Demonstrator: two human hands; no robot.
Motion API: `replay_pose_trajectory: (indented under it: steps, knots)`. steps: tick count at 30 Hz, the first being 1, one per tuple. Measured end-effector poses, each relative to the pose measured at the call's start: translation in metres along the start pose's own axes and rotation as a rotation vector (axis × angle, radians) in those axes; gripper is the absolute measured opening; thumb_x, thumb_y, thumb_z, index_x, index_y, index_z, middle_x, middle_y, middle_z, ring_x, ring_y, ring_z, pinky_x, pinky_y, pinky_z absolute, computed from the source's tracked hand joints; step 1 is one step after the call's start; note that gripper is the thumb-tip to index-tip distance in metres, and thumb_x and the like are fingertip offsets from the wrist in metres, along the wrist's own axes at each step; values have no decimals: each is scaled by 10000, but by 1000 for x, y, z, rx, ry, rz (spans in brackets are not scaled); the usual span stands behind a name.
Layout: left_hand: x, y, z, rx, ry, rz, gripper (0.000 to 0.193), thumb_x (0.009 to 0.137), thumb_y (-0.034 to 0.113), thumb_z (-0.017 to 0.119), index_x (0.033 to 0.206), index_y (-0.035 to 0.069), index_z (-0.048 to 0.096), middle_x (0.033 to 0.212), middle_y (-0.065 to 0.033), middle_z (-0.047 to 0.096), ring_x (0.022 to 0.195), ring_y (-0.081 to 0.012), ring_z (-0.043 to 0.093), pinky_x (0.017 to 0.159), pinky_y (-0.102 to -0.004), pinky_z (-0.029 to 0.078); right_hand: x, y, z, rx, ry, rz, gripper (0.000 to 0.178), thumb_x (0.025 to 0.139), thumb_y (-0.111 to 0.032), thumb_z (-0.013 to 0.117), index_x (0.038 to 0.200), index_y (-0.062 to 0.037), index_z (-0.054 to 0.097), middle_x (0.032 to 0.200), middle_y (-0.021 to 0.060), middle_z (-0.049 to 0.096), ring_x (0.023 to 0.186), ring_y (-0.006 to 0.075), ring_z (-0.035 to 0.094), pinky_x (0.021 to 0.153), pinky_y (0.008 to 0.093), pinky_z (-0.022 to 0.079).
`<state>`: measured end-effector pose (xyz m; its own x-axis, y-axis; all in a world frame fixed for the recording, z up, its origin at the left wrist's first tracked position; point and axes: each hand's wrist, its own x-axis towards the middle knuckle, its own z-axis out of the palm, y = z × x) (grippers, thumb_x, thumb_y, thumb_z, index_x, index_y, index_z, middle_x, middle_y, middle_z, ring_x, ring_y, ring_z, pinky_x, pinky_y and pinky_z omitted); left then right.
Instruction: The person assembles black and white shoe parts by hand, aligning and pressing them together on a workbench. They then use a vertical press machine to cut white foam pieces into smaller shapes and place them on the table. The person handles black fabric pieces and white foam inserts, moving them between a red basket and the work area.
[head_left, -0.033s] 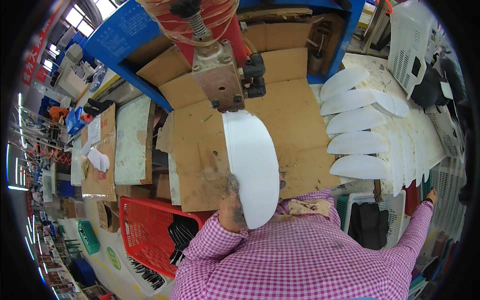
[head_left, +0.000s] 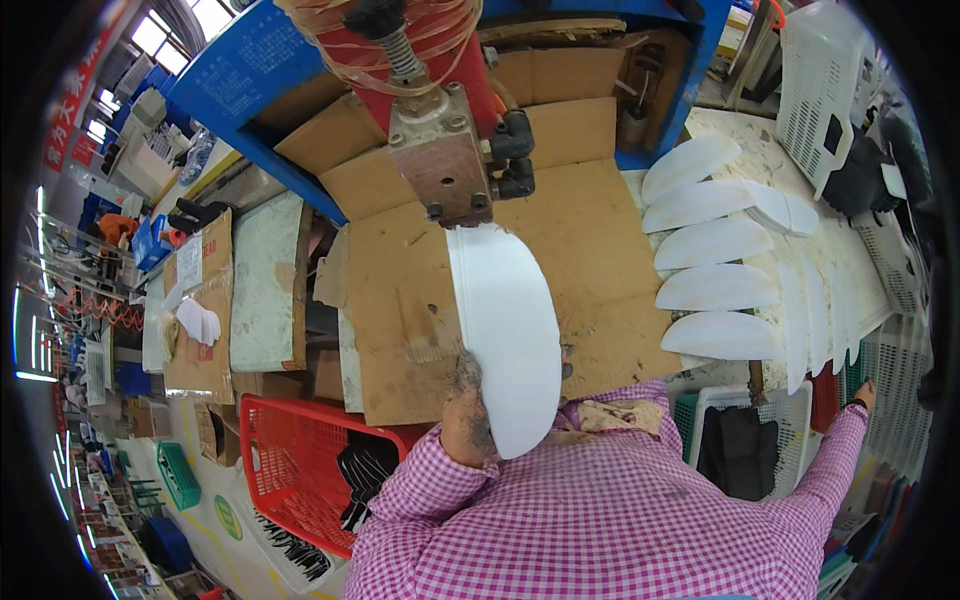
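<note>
1. The left hand [head_left: 468, 415], grimy, is gripping the near edge of a white curved panel [head_left: 505, 330].
2. The panel is lying on the cardboard-covered bench [head_left: 590, 240], its far end sitting under the press head [head_left: 440, 165].
3. The right hand [head_left: 864, 393] is reaching far out to the right; whether it is grasping anything cannot be told.
4. More white panels [head_left: 715, 290] are lying in a row to the right.

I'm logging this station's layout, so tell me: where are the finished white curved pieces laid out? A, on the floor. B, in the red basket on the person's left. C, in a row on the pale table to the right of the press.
C: the white curved pieces lie fanned in a row on the pale table right of the press; the red basket holds dark items.
</note>
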<state>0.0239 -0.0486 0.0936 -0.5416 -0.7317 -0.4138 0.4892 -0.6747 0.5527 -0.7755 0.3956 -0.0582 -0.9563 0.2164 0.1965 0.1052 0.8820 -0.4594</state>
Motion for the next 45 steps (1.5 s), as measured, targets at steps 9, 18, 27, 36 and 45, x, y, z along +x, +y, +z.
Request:
replay_pose_trajectory:
  steps: [9, 18, 27, 36, 45]
  knots:
    - [39, 35, 20, 73, -74, 201, 748, 855, 641, 393, 1297, 38, 392, 1145, -185, 546, 989, -271, 575, 782, -395, 530, -48, -47, -41, 185, 122, -92, 395, 935, -348, 460, 1242, -109, 534, 1262, 99, 538, 1161, 272, 502, 963, 378, 404]
    - [119, 91, 33, -110, -106, 469, 571, 926, 507, 382, 1271, 53, 426, 1120, -165, 574, 932, -251, 613, 726, -390, 551, -109, -167, -56, 649, -17, -539, 370, 927, -267, 516, 1221, -42, 538, 1194, 107, 571, 1113, 201, 532, 932, 324, 417]
    - [1, 50, -6, 66, -274, 34, 684, 899, 566, 393, 1281, -2, 390, 1156, -187, 550, 985, -274, 594, 804, -380, 519, -281, -256, -102, 719, -223, -829, 268, 933, -133, 502, 1160, -7, 568, 1129, 75, 594, 1013, 150, 556, 883, 255, 418]
    - [-1, 28, -11, 67, 48, 137, 519, 942, 381, 441, 1308, 23, 356, 1194, -164, 536, 1048, -272, 570, 856, -390, 509, -540, -305, -139, 778, -1177, -1044, 387, 828, -62, 580, 1202, -17, 490, 1051, 85, 602, 897, 140, 571, 747, 255, 443]
    - [52, 5, 45, -46, -91, 352, 422, 902, 124, 502, 1286, 30, 355, 1143, -135, 530, 1045, -268, 554, 871, -415, 500, -648, -327, -123, 1187, -1714, -492, 463, 798, -99, 696, 1150, -13, 409, 983, 83, 596, 823, 107, 570, 720, 240, 469]
